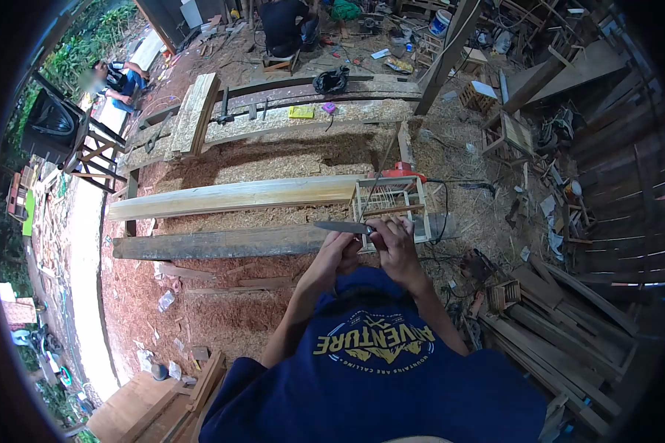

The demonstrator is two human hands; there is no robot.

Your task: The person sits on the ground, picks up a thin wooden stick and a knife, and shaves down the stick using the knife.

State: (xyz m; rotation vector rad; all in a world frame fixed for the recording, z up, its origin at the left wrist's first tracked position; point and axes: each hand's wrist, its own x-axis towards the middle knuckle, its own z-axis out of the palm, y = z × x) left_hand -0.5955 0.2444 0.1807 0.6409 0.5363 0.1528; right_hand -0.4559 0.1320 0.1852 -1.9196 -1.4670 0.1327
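Note:
A knife [340,227] with a flat grey blade is held in front of my chest, its tip pointing left. My right hand [397,249] is closed around the handle end, where a metallic collar shows. Below the blade, my left hand [334,257] has its fingers curled against the knife near the handle; its fingertips are partly hidden. Just beyond both hands lies a pale wooden frame [420,198] with thin slats or strings across it. A thin stick [380,168] slants up from the frame.
A planed plank [236,195] and a dark weathered beam [222,244] lie ahead. Behind them, a bench [266,118] carries a yellow box [301,111] and purple item [329,108]. A red tool [403,172] trails a cable. Two people sit farther off. Timber [547,317] is piled right.

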